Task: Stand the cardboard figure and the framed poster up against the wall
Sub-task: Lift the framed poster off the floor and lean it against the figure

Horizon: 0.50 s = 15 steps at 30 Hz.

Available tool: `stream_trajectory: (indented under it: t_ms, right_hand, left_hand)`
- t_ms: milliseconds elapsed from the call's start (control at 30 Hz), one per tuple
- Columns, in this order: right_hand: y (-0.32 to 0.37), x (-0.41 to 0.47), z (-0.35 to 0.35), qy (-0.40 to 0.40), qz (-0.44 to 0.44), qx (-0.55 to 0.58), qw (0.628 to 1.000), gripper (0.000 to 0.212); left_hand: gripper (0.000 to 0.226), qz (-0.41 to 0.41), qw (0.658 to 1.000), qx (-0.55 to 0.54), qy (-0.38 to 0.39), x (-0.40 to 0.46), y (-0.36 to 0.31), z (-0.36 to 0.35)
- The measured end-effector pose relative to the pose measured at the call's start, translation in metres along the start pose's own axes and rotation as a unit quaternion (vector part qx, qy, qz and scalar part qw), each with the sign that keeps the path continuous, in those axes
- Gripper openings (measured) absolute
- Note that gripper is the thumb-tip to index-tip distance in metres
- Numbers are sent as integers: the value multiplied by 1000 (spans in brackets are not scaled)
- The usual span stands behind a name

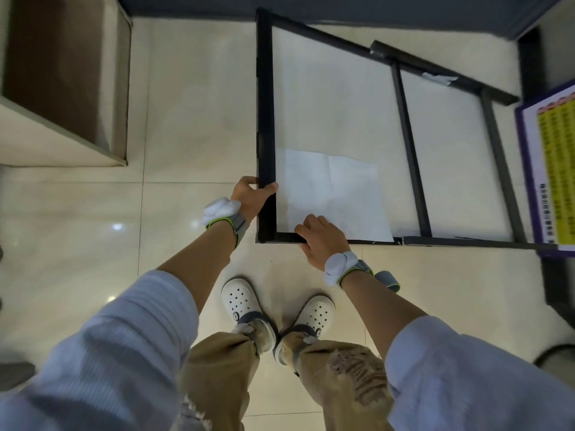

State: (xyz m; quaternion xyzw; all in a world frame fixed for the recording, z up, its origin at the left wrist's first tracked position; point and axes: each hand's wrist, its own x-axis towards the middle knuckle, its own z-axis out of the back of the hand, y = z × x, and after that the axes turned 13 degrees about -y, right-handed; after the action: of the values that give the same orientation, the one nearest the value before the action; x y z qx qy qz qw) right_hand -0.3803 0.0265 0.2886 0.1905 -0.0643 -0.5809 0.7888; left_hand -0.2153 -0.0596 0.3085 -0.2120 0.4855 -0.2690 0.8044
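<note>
A person looks down at a black frame (266,119) with a white back, seen from behind. The left hand (250,197) grips the frame's left edge near the lower corner, thumb over the front. The right hand (323,241) rests on the bottom edge, fingers on a creased white sheet (336,194). Two black struts (410,150) cross the back. A purple-edged yellow poster (553,169) shows at the right. White clogs (239,301) stand on the tiled floor (193,119). A beige box (62,79) sits at upper left.

The yellow-and-purple poster (557,178) is cut off by the right edge.
</note>
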Motion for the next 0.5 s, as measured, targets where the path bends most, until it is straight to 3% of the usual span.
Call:
stream_trajectory:
  t_ms: [233,367,500]
  right_hand:
    - [2,-29,98,-29,-28,-11,999,23]
    - [1,-47,148,-37,-53,-13,998,25]
    - [-4,-61,187,-54,-64,-19,996,24]
  left_hand:
    - [82,-32,999,13,24,-91,-82,5]
    - [59,-74,995,23,56,-136,-120,0]
    - [53,-95,993,39,57,-170,-150,-8]
